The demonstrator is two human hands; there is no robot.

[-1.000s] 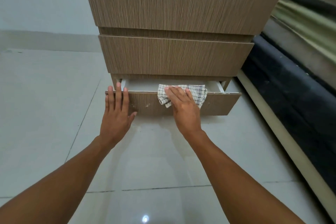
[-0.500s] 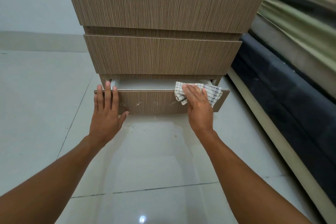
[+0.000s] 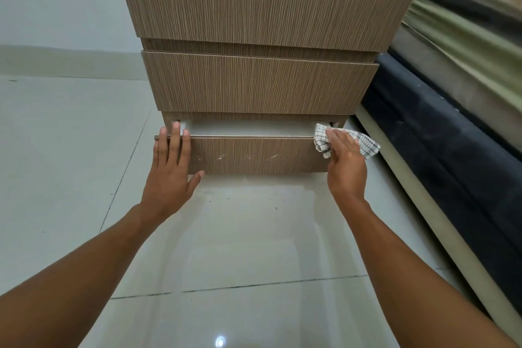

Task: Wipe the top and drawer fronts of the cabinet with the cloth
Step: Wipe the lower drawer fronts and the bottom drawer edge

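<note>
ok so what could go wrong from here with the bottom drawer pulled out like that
1. The left hand has fingertips hooked over the open bottom drawer; pressing the front could slide it shut and pinch them.
2. The checked cloth under the right hand sits at the drawer's right end, so it could slip off the corner.
3. The pale specks mid-front may get missed, since the cloth is away from them.

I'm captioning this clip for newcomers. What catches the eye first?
The checked cloth under the right hand, pressed at the right end of the open bottom drawer. The left hand lies flat on that drawer's left end. Pale smudges mark the front between them.
</note>
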